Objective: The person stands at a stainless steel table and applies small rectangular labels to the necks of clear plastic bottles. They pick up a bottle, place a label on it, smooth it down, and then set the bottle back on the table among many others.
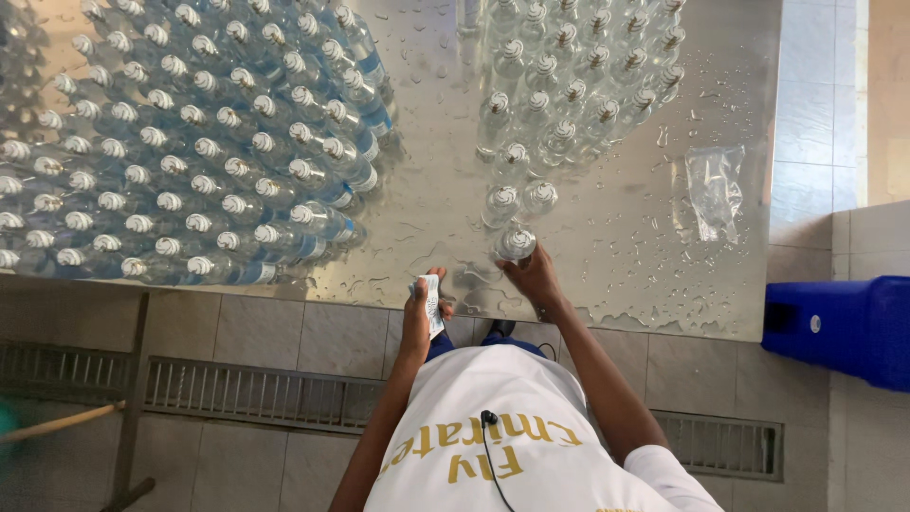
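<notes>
A small white label strip (432,305) is pinched in the left hand (420,313), while the right hand's (534,277) fingers are wrapped round a bottle (517,243) on the wet surface (607,237), keeping it steady.

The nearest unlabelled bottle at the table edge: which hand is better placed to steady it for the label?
Right. The right hand already touches the nearest bottle at the wet metal table edge, while the left hand is occupied, pinching a small label strip apart from the bottle.

A bare wet strip of the steel table (431,171) runs between the labelled bottle block (190,142) and the unlabelled bottle cluster (569,85), open to reach through.
</notes>
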